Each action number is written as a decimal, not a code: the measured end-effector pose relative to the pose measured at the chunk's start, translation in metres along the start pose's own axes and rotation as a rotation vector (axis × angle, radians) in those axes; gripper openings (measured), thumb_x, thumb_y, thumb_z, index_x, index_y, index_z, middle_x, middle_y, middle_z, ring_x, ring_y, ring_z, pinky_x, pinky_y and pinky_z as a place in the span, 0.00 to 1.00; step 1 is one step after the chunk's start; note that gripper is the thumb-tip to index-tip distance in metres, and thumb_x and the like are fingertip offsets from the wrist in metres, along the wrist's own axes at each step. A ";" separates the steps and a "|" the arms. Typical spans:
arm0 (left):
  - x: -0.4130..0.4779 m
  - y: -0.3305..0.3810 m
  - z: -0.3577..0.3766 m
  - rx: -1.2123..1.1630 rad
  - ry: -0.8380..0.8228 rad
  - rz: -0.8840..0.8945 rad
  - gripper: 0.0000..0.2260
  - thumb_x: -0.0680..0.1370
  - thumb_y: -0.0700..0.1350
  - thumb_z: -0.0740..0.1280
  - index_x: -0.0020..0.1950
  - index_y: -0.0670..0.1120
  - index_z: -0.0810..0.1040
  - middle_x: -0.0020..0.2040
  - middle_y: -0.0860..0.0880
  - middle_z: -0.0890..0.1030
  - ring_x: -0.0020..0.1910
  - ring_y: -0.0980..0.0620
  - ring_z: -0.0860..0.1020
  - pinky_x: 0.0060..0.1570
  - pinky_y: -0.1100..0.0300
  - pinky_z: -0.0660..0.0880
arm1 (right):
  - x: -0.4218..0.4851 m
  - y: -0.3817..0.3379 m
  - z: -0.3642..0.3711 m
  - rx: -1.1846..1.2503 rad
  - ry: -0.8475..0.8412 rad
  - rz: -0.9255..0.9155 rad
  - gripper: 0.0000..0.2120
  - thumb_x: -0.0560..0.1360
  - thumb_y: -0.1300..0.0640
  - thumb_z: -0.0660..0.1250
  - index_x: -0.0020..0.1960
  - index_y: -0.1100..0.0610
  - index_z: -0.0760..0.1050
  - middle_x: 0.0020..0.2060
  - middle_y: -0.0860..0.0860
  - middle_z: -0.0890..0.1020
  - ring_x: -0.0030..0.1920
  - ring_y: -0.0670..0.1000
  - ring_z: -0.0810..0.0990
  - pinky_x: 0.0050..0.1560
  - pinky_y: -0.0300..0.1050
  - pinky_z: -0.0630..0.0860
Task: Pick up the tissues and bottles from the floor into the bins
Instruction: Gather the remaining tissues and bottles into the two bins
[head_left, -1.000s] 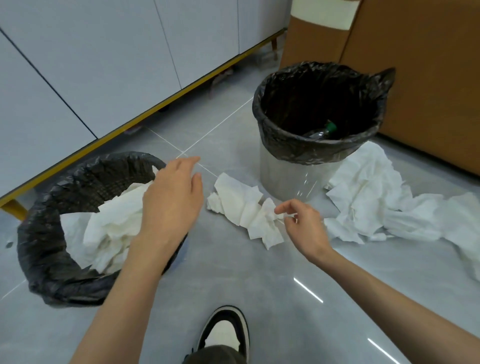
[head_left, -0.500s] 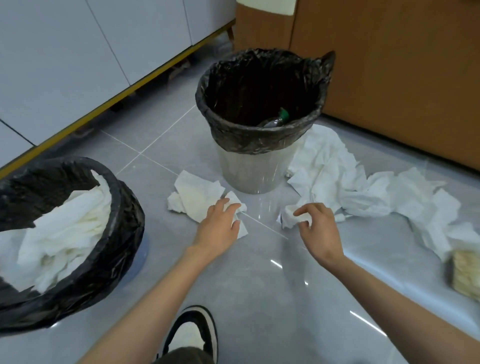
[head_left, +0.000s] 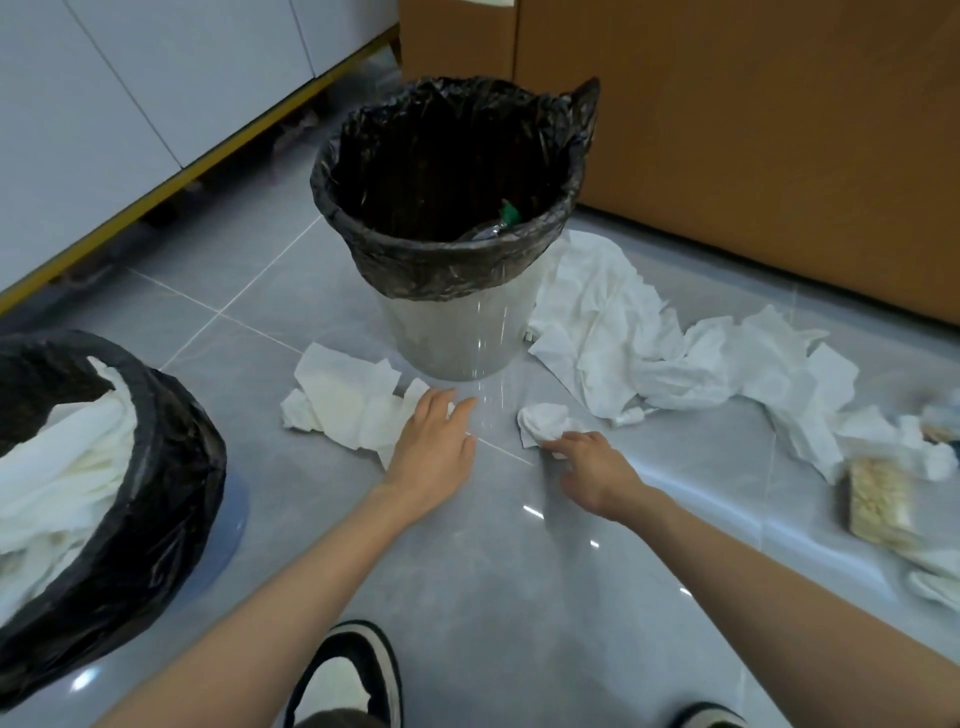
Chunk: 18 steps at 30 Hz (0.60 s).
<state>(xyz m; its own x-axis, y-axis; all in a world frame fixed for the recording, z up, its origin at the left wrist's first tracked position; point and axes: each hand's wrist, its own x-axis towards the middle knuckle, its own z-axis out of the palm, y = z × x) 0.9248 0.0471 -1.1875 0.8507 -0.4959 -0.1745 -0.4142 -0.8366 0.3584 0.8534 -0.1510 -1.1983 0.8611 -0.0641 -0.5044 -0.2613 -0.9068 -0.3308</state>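
In the head view, the left hand is lying flat on the right edge of a creased, half-unfolded white tissue sheet, fingers straight and slightly spread, gripping nothing. That sheet is lying on the glossy grey tiled floor, just in front of the clear plastic bin lined with a black bag. The right hand is curling its fingers over the near edge of a small balled white tissue wad and pinching it; the wad is sitting on the floor between the two hands. A clear bottle with a green cap is resting inside the clear bin. A long trail of crumpled white tissues is spreading right of that bin. At the left, a round bin wrapped in a black bag is holding a heap of white tissues
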 end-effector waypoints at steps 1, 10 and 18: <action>-0.001 0.003 0.001 -0.020 0.007 0.018 0.22 0.80 0.44 0.58 0.75 0.47 0.60 0.75 0.46 0.59 0.75 0.47 0.52 0.71 0.57 0.55 | -0.001 -0.001 0.001 -0.015 -0.003 -0.004 0.23 0.77 0.60 0.57 0.72 0.49 0.67 0.68 0.51 0.70 0.66 0.57 0.65 0.63 0.50 0.68; -0.018 0.014 0.007 -0.295 -0.132 0.195 0.28 0.79 0.43 0.63 0.76 0.59 0.56 0.76 0.54 0.58 0.74 0.54 0.58 0.71 0.56 0.61 | -0.018 -0.025 -0.004 0.568 0.147 0.035 0.15 0.71 0.65 0.63 0.46 0.50 0.85 0.44 0.49 0.85 0.46 0.46 0.81 0.46 0.34 0.75; -0.034 -0.002 0.005 -0.508 -0.062 0.014 0.26 0.76 0.46 0.69 0.72 0.55 0.66 0.62 0.52 0.76 0.59 0.56 0.72 0.57 0.66 0.67 | -0.020 -0.048 -0.007 1.018 -0.001 0.021 0.10 0.72 0.68 0.67 0.43 0.56 0.84 0.38 0.47 0.84 0.35 0.37 0.79 0.38 0.28 0.73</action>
<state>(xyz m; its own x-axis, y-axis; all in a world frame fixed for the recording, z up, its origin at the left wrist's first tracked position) 0.8950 0.0638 -1.1872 0.8192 -0.5319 -0.2146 -0.2029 -0.6188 0.7589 0.8520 -0.1087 -1.1667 0.8516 -0.0753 -0.5188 -0.5242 -0.1199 -0.8431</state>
